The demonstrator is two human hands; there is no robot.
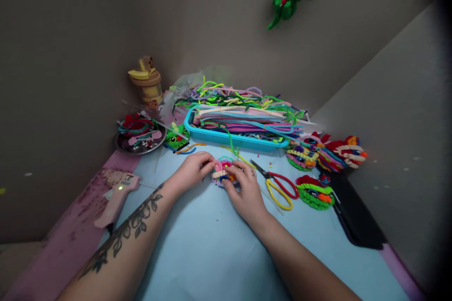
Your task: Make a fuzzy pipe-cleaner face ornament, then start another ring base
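Note:
Between my hands a small multicoloured pipe-cleaner figure [219, 175] lies on the blue table cover, with cream, pink, orange and blue parts. My left hand [194, 169] pinches a pink pipe-cleaner piece [218, 165] at the figure's left side. On the right, my right hand [244, 183] has its thumb and fingers closed around the figure's edge, hiding part of it. Just right of that hand lie scissors [273, 181] with one red and one yellow handle, blades toward the figure. A green and a yellow pipe cleaner [243, 156] lie behind the figure.
A blue tray [236, 140] of pipe cleaners stands behind my hands, with a loose heap [226, 94] beyond. At left are a pink glue gun [118, 200] and a metal bowl [141, 149]. Finished-looking colourful figures [314, 193] and a black flat object [360, 216] are at right.

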